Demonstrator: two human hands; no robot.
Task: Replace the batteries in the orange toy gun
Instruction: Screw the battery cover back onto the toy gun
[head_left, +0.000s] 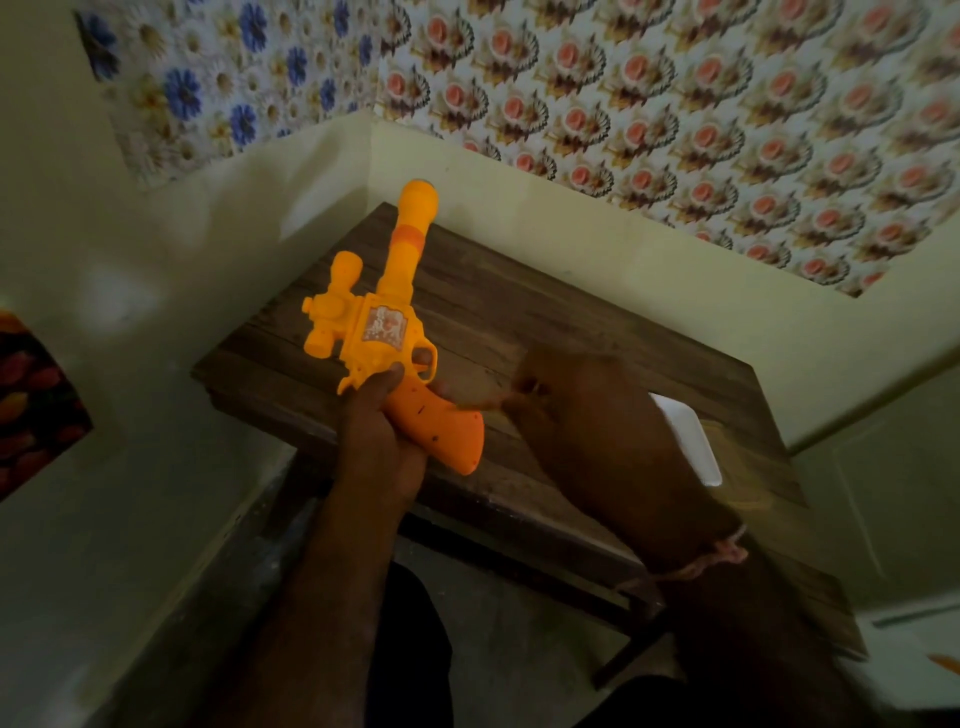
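Left grip (382, 431) wraps toy gun (387, 332) handle, barrel pointing away; right grip (582, 410) blurred beside handle, state unclear.

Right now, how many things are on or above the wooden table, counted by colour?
Orange: 1, the orange plastic toy gun, held by the left hand.
White: 1, the white rectangular tray, partly hidden behind the blurred right hand.
Total: 2

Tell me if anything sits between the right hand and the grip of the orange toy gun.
Nothing visible does. The blurred right hand is beside the orange plastic toy gun, which the left hand holds by its grip above the dark wooden table.
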